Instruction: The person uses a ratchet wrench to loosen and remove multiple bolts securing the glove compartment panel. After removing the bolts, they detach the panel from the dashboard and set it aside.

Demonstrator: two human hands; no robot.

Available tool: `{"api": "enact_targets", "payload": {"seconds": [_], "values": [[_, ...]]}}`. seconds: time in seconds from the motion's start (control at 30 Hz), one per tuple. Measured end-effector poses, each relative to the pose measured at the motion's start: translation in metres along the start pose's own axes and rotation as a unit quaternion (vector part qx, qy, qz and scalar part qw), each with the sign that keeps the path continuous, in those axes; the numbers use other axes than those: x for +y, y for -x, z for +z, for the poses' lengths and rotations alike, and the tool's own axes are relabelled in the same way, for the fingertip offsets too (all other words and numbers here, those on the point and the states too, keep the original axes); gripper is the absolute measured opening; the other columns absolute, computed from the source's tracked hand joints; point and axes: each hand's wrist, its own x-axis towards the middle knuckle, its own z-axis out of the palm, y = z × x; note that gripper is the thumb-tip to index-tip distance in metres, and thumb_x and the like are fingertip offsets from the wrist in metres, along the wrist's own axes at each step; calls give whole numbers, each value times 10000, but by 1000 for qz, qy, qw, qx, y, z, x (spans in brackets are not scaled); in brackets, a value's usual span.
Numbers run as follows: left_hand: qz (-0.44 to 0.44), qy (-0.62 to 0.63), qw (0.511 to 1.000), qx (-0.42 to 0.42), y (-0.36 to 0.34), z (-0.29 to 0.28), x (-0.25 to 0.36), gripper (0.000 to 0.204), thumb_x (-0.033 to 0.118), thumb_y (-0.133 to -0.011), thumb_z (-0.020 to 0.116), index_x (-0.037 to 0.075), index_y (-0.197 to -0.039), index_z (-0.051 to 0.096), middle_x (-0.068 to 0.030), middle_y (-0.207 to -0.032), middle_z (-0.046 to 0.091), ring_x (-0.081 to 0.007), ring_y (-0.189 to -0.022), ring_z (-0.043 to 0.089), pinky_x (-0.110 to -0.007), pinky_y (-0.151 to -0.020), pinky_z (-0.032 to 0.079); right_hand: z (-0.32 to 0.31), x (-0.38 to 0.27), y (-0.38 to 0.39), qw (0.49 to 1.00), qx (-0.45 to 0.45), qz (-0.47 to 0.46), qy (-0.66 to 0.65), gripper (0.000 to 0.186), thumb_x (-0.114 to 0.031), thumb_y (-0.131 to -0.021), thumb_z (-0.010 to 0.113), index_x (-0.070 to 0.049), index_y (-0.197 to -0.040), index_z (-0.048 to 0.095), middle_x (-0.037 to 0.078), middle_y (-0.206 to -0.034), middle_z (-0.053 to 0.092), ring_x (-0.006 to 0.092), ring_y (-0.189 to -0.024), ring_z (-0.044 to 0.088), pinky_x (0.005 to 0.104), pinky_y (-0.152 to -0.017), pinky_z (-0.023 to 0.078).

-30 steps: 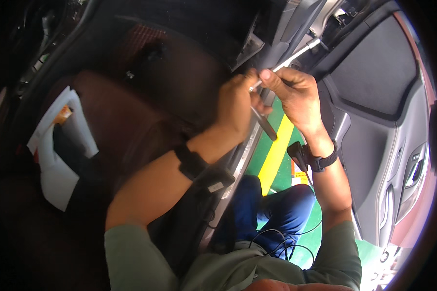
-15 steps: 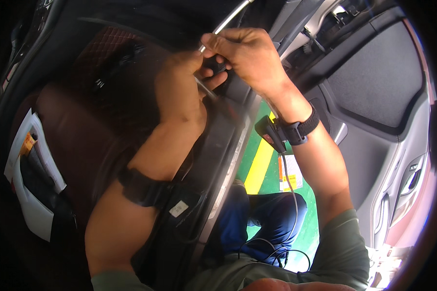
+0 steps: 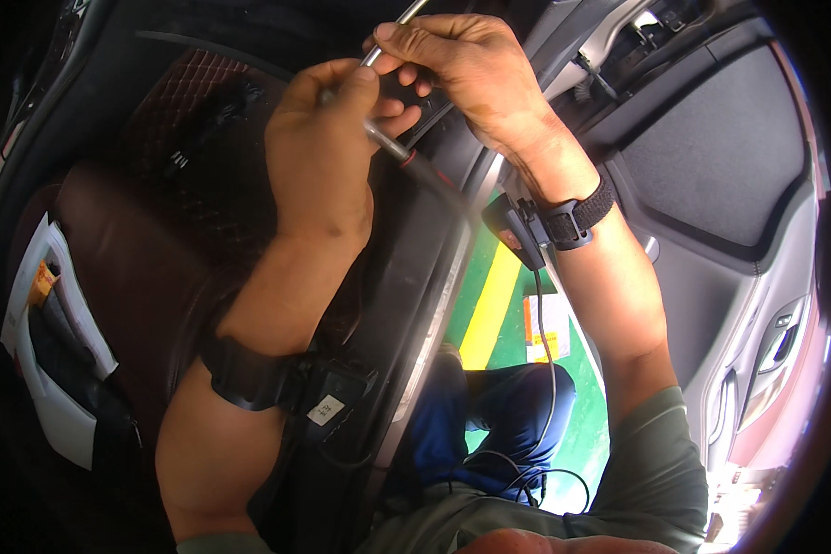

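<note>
My left hand (image 3: 328, 111) is closed round what looks like a ratchet wrench (image 3: 390, 143). Its metal shank comes out below the fingers into a dark grip with red rings, pointing down to the right; its head is hidden in the hand. Just above and to the right, my right hand (image 3: 457, 60) pinches a thin silver metal rod (image 3: 406, 18) between thumb and fingertips. The rod runs up past the top edge, its lower end at my left thumb. Whether rod and wrench are joined cannot be seen.
A dark red car seat (image 3: 125, 268) lies on the left, with papers and a black pouch (image 3: 74, 323) on it. The door sill (image 3: 425, 342) runs beneath my arms. An open car door (image 3: 711, 185) stands at right. A cable (image 3: 549, 369) hangs from my right wrist device (image 3: 517, 231).
Both hands have moved up and a little left with the rod. More of the wrench's shank and its red-ringed grip now shows below my left hand.
</note>
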Motion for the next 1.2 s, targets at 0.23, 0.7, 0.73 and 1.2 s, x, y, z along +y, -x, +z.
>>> {"api": "enact_targets", "payload": {"seconds": [0.23, 0.7, 0.73, 1.2], "values": [[84, -47, 995, -11, 1, 4, -7, 149, 32, -989, 611, -63, -1097, 572, -119, -991, 646, -157, -789, 678, -329, -772, 633, -2, 5, 0, 999, -7, -3, -41, 234, -224, -946, 750, 4, -927, 798, 24, -811, 746, 69, -742, 615, 227, -671, 516], [122, -78, 989, -26, 4, 1, -16, 157, 67, -1011, 614, -41, -1110, 559, -109, -1012, 662, -154, -813, 697, -278, -765, 594, -3, 3, 2, 1000, -11, -5, -22, 218, -202, -958, 730, 5, -976, 795, 28, -841, 750, 71, -755, 620, 225, -671, 519], [125, -87, 988, -29, 3, 1, -16, 154, 70, -1016, 616, -37, -1117, 569, -98, -1000, 658, -148, -818, 691, -307, -795, 608, -4, 2, 2, 1000, -12, -4, -15, 220, -202, -958, 729, 7, -980, 795, 30, -846, 751, 71, -758, 622, 224, -673, 520], [-111, 10, 993, -48, -4, 4, 10, 158, 127, -1052, 591, -12, -1123, 615, -52, -924, 559, -100, -741, 522, -249, -685, 534, -14, 10, 42, 999, -7, 44, 24, 378, -332, -1044, 609, 14, -1172, 693, 43, -1003, 710, 110, -866, 636, 260, -747, 523]]}}
